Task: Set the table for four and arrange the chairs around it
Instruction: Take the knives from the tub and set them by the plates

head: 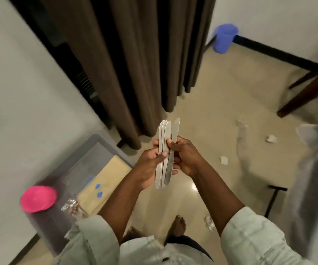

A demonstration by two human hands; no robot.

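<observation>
While the person stood on the bare floor [207,96] beside a grey storage bin [89,150], both hands were busy with a small bundle of table knives [164,148] held out at chest height. The left hand [150,165] was closed around three of the knives, fingers behind and the thumb pressed across their middles, which kept them stacked flat with their rounded ends upward. The right hand [185,157] was pinching a fourth knife [173,144] between thumb and fingertips, holding it just beside the stack and a little higher, apparently to count it off or line it up with the others. That made four knives, matching the four places asked for, so this looked like sorting cutlery before carrying it over. No laid table could be seen clearly; a blurred pale edge at the far right might have been one, but that could not be told. A dark wooden chair [311,87] stood well apart at the upper right, near the wall. Inside the bin lay a folded beige cloth [104,180] with blue marks, and a pink bowl [38,198] sat on the bin's near corner. Brown curtains [131,54] hung ahead, with a blue plastic container [225,38] in the far corner. Scraps of crumpled paper [224,160] lay about the floor.
</observation>
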